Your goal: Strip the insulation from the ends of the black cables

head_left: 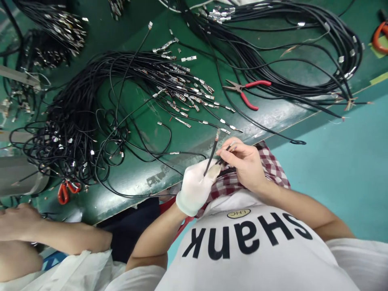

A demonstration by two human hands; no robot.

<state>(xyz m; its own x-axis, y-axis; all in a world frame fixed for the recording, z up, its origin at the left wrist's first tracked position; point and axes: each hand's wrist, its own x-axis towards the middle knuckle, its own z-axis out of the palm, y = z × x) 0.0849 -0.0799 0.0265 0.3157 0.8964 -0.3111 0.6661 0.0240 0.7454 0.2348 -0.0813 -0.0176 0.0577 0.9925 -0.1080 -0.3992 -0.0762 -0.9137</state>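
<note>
My left hand [198, 184], in a white glove, is closed around a black cable [211, 155] whose stripped end points up. Bare, my right hand [245, 161] pinches the end of another black cable [226, 153] right beside the gloved thumb. Both hands are close together over my lap, just off the table's front edge. From the gloved hand, cable runs left across the green table [157, 178]. Beyond the hands lies a large bundle of black cables [121, 64] with shiny metal terminals [182, 97] at its ends.
Red-handled pliers [248, 89] lie near a second, coiled cable bundle [303, 81]. Red-handled scissors [68, 190] are at the left by tangled cables. A co-worker's arm [60, 234] rests at the lower left. Another orange-handled tool [380, 38] is at the far right.
</note>
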